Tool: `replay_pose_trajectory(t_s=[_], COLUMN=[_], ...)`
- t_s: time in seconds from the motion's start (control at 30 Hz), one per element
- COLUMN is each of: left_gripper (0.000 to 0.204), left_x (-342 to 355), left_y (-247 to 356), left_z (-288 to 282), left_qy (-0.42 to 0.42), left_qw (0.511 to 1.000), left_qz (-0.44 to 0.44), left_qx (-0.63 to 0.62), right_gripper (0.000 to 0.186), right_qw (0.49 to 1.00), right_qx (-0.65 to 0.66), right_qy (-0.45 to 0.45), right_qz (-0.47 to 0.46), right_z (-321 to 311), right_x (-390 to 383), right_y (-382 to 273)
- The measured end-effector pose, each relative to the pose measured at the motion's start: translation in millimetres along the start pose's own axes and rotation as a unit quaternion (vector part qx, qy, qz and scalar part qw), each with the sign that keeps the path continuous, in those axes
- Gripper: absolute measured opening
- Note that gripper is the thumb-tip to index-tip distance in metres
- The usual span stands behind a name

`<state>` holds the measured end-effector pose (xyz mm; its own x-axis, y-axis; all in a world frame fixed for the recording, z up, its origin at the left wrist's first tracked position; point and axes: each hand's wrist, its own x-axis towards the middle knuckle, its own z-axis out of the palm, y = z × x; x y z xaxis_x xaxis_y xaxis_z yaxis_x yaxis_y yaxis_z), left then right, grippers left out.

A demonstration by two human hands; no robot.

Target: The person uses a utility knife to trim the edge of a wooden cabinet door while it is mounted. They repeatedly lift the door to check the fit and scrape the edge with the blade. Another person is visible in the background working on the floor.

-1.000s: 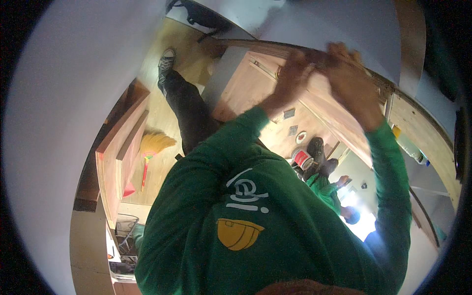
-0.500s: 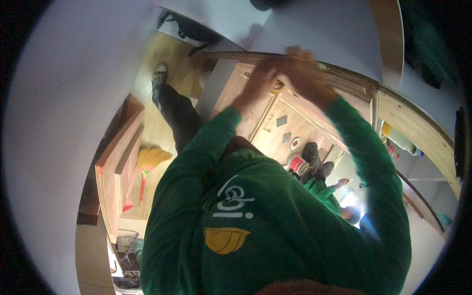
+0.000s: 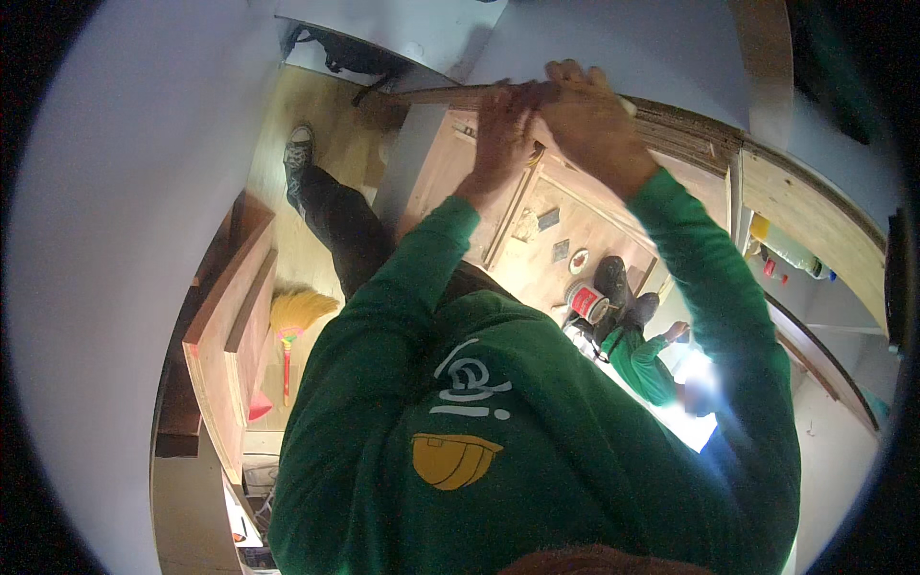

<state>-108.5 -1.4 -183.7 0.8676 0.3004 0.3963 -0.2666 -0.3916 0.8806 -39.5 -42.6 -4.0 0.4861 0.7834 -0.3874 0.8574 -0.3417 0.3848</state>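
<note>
Both my hands are raised to the long wooden board edge (image 3: 685, 134) along the top of an open cabinet frame. My right hand (image 3: 589, 120) lies over that edge, back up, with its fingers stretched out flat toward the grey panel. A small pale thing (image 3: 627, 106) shows at its outer side; its kind cannot be told. Close beside it, my left hand (image 3: 503, 134) is against the same edge, where a narrow brown strip (image 3: 431, 95) runs out to the left. Its fingers are dark and smeared, so any grip is hidden.
Below, a co-worker in a green sleeve (image 3: 637, 369) is beside a white and red bucket (image 3: 586, 302). Wooden panels (image 3: 216, 355) lean at left by a broom (image 3: 302, 314). Bottles (image 3: 791, 251) stand in a compartment at right. A dark bag-like thing (image 3: 345, 53) lies at the far left.
My hands have shifted slightly up and left in the picture, staying at the board edge. My left hand has drawn a little apart from the right. The co-worker's arm has moved.
</note>
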Motion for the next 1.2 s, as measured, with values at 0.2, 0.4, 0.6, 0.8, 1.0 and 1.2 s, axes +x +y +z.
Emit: replay_pose_trajectory(t_s=[0.2, 0.4, 0.6, 0.8, 1.0, 1.2], left_gripper=[0.048, 0.035, 0.032, 0.055, 0.047, 0.053], left_x=[-36.5, 3.0, 53.4, 1.3, -43.0, -13.7], left_y=[-83.2, 11.0, 134.4, 24.3, -98.2, -37.2], left_z=[23.7, -0.9, -44.9, 3.8, 23.2, 14.1], left_qy=[-0.006, -0.079, 0.073, -0.002, -0.020, -0.084], left_qw=[0.999, 0.994, 0.984, 0.976, 0.997, 0.978], left_qz=[-0.021, -0.051, -0.015, -0.059, -0.053, -0.053], left_qx=[-0.035, -0.064, -0.164, -0.208, -0.053, -0.183], right_gripper=[0.021, 0.041, 0.046, 0.029, 0.017, 0.022], right_qw=[0.993, 0.999, 0.980, 0.992, 0.996, 0.993], right_qx=[0.019, 0.051, -0.041, -0.010, 0.024, -0.016], right_qy=[-0.114, -0.020, -0.189, -0.118, -0.081, -0.110], right_qz=[0.006, 0.001, 0.057, 0.031, 0.009, 0.029], right_z=[60.3, -32.3, -179.8, -53.3, 76.2, 19.7], right_x=[44.5, -9.1, -43.9, -8.4, 52.9, 17.3], right_y=[-31.7, 11.5, 35.0, 1.6, -37.9, -13.0])
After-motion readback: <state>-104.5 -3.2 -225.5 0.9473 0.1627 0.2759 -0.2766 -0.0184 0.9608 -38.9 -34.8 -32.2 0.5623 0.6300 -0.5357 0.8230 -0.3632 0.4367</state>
